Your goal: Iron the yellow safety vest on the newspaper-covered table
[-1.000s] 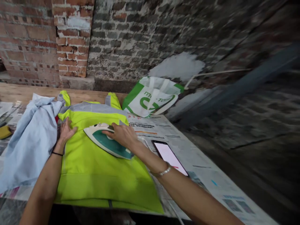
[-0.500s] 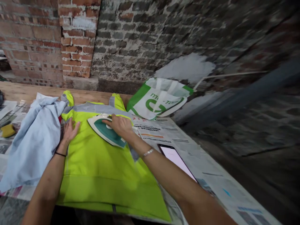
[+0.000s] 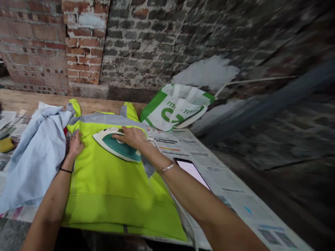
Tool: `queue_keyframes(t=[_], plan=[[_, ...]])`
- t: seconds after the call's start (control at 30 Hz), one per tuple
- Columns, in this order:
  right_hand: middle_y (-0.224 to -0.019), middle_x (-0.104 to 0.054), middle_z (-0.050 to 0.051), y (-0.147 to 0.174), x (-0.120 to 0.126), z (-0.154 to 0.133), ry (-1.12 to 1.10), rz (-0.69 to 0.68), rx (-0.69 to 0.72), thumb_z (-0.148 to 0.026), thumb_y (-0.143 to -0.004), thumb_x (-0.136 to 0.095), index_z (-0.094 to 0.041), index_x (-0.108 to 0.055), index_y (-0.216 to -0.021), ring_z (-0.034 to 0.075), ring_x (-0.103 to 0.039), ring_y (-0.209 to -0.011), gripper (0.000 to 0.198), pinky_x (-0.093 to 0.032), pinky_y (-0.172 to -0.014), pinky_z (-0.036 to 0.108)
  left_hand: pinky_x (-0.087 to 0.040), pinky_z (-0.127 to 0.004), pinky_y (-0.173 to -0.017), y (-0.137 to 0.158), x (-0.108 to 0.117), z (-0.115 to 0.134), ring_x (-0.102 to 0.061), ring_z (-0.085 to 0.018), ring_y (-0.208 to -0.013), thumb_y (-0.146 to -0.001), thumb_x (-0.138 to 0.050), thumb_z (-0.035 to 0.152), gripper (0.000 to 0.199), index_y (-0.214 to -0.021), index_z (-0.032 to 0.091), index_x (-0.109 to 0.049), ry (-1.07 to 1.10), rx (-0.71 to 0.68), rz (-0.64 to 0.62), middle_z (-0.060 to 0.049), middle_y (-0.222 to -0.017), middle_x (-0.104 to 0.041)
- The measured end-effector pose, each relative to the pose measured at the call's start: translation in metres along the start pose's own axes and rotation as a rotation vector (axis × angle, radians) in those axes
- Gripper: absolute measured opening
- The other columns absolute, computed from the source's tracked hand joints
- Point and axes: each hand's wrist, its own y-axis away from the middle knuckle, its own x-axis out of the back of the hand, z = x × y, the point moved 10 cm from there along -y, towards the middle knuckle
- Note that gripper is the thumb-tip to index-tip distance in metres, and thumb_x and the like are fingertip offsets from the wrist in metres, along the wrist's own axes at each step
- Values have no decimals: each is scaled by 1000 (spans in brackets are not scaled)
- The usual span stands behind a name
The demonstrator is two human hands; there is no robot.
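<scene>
On our left, a pale blue cloth lies bunched against the edge of the bright yellow top, close beside our left forearm. Beyond it, at the far left, sits a yellow sponge. On our right, a phone with a lit screen lies on newspaper, partly hidden by our right forearm. Behind it a white and green bag leans at the back of the bench, near the rough brick wall.

The top is spread over the bench, smooth-looking and softly rippled, with grey panels across its upper part. The cloth is thin and creased; the bench shows bare wood grain along its back. Our right hand is wrapped around the handle of the iron, a pointed white and green shape resting on the top's upper middle. Our left hand lies on the top's left edge, fingers extended, gripping nothing we can see.
</scene>
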Motion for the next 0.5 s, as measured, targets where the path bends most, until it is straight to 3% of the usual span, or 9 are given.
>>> queue_keyframes(t=[0.13,0.27,0.37,0.5], plan=[[-97,-80,14,56,-4,-1,41,-42,104,-77,-99,-44,-22,-70,-116,31,-75,-95,64,-42,-68,31,-27,-52,-128,-1,3,2,-51,-29,-146,-80,-54,13,85,-162,12,-33,-17,7,8,-15,-142,-68],[-98,-81,12,92,-5,-1,63,-21,120,-75,-100,-45,-22,-70,-113,29,-76,-90,60,-38,-63,29,-30,-52,-126,-2,8,5,-51,-31,-146,-99,-45,32,64,-158,8,-39,-20,38,42,-20,-143,-66],[-96,-80,14,91,0,-1,76,21,57,-74,-101,-43,-21,-70,-115,29,-77,-89,61,-41,-64,30,-31,-51,-125,-1,10,6,-50,-32,-147,-105,-37,46,64,-155,8,-41,-24,58,65,-22,-147,-62],[-96,-79,18,61,4,-1,69,38,-51,-74,-101,-40,-18,-68,-120,31,-77,-93,66,-48,-71,32,-31,-49,-124,1,9,5,-51,-31,-146,-105,-37,55,70,-156,8,-41,-37,71,63,-22,-144,-64]])
